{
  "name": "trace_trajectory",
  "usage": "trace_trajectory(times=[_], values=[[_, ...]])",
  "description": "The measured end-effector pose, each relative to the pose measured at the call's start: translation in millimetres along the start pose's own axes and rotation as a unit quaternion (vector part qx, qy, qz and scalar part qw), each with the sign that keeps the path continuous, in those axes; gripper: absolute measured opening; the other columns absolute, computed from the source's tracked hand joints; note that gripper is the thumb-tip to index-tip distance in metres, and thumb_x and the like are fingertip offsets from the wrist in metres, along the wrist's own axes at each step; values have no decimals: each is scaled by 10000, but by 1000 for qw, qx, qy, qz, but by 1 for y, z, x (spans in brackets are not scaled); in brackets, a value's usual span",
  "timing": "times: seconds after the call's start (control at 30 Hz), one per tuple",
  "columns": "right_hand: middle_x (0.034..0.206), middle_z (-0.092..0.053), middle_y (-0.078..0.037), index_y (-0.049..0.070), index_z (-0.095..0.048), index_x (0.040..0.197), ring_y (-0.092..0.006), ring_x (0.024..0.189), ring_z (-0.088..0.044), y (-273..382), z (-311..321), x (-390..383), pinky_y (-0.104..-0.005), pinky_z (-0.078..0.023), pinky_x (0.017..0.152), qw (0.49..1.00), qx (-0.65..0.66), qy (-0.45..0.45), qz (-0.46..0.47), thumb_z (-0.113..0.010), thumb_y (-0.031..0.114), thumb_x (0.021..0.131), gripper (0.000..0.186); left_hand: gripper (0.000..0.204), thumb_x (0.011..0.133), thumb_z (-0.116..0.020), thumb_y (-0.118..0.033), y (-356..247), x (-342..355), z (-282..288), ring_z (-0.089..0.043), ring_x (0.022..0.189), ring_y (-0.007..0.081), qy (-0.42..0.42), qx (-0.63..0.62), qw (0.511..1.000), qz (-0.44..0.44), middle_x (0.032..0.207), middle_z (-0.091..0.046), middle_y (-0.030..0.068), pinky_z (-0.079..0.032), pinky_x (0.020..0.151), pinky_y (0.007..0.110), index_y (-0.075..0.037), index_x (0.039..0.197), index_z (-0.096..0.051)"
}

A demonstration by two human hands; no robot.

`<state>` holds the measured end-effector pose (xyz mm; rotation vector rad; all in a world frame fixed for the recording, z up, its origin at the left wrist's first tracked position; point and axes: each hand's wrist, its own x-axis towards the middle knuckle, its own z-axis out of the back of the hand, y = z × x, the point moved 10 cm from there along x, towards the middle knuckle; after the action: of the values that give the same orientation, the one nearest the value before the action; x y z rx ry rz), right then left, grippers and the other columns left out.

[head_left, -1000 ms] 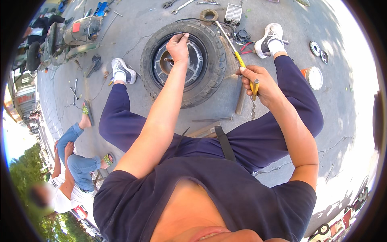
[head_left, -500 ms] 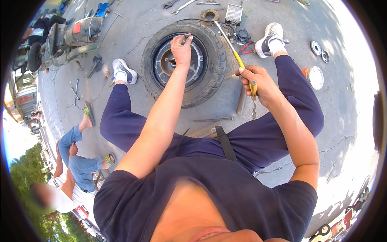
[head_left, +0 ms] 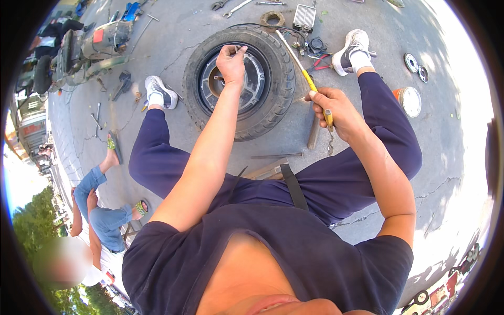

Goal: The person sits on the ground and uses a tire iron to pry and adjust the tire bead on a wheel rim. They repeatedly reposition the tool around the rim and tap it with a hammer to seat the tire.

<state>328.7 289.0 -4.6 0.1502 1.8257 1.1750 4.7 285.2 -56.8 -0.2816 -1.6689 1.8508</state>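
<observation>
A wheel with a black, knobbly tire [head_left: 281, 100] and a grey metal hub [head_left: 254, 88] lies flat on the ground between my feet. Above the hub, my left hand [head_left: 231, 64] is closed in a pinch; whatever sits between its fingertips is too small to name. My right hand [head_left: 338, 111] wraps round a long yellow-handled rod [head_left: 305, 74]. Its pale shaft slants up and left, with the tip by the tire's upper right edge. The rod's butt sticks out below my fingers.
Beside the tire lie a wooden-handled tool [head_left: 313, 134], red-handled pliers [head_left: 320, 63], a finned metal block [head_left: 304, 18] and a brown ring [head_left: 273, 20]. A can [head_left: 409, 101] stands at right. Wrenches [head_left: 97, 116] lie at left, near a seated person [head_left: 105, 220] and a machine [head_left: 105, 42].
My left hand has shifted slightly left over the hub. The rod has moved a little to the left in my right hand. The seated person's head has moved.
</observation>
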Motion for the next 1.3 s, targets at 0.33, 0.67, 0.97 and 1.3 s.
trace_trajectory(times=[0.33,0.67,0.97,1.3], values=[[694,-465,25,-40,-581,1054,-53,591,-446,3,-8,-3,-209,-391,458,1000,-1,14,-6,-536,228,981,281,128,747,-768,9,16,-3,-5,-648,792,121,6,-147,986,78,847,-719,65,-500,743,257,-9,864,-722],[717,-473,18,-43,-583,1063,-55,608,-450,0,-9,-1,-213,-393,463,1000,-11,19,-3,-532,225,977,286,223,800,-726,-65,-9,-4,-11,-659,888,221,54,66,991,-100,893,-723,87,-478,872,306,-46,1021,-722],[716,-468,20,-46,-582,1069,-50,605,-441,1,-10,-2,-213,-392,462,1000,-20,22,0,-522,225,979,292,185,771,-780,-72,-10,-7,-5,-596,738,121,13,57,997,-40,793,-691,32,-464,729,254,-10,934,-718],[714,-469,21,-49,-587,1068,-49,609,-443,2,-10,-2,-209,-391,460,1000,-26,16,-2,-518,220,979,291,83,790,-756,-66,4,-4,-11,-594,709,88,42,-15,999,1,745,-697,34,-461,683,254,-9,844,-726]])
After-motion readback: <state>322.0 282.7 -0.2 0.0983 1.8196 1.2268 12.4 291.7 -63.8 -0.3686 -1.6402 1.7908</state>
